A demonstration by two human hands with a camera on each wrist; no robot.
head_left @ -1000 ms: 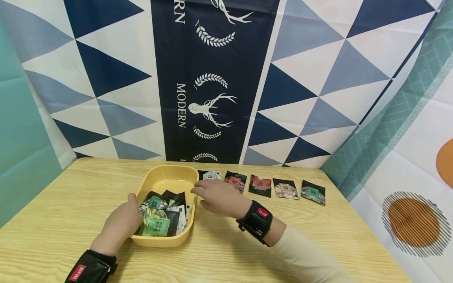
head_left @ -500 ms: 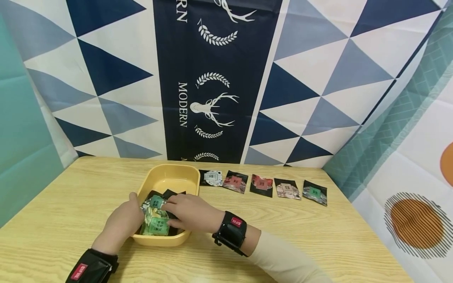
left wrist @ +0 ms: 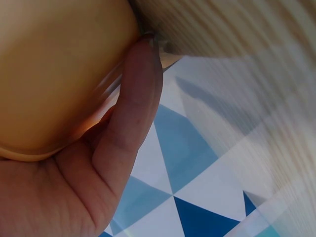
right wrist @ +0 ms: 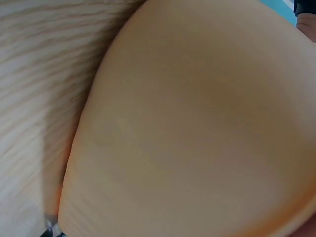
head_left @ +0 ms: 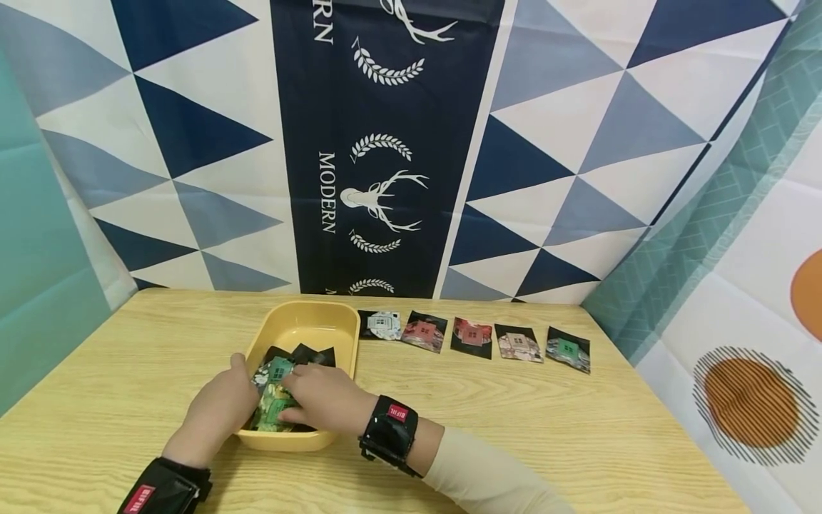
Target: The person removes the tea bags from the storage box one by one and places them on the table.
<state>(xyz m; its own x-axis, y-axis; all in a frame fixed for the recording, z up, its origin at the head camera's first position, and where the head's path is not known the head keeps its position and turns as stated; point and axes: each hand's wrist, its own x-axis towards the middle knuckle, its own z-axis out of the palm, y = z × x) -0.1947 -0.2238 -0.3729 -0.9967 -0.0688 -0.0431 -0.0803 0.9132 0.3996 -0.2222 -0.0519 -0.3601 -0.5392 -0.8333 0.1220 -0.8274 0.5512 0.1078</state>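
A yellow plastic bin [head_left: 311, 335] stands on the wooden table, with several small flat packets heaped in its near half. My left hand [head_left: 221, 400] grips the bin's left wall; the left wrist view shows a finger [left wrist: 131, 98] lying along the outside of the bin [left wrist: 59, 64]. Inside the bin, my right hand [head_left: 330, 400] pinches a green and yellow packet [head_left: 272, 408] between thumb and fingers, covering much of its label. Just beyond lies a teal-labelled packet [head_left: 279, 368]. Only the bin's outer wall [right wrist: 187, 118] fills the right wrist view, and that hand's fingers are hidden there.
Right of the bin, packets lie in a row along the table's back: a white one [head_left: 384, 325], two red ones [head_left: 424, 331] [head_left: 472, 335], a pale pink one [head_left: 519, 344] and a green-labelled one [head_left: 569, 348]. A patterned cloth [head_left: 385, 235] hangs behind the table [head_left: 514, 428].
My right hand has moved left from the bin's right rim into the bin and onto the green and yellow packet. My left hand keeps its place on the bin.
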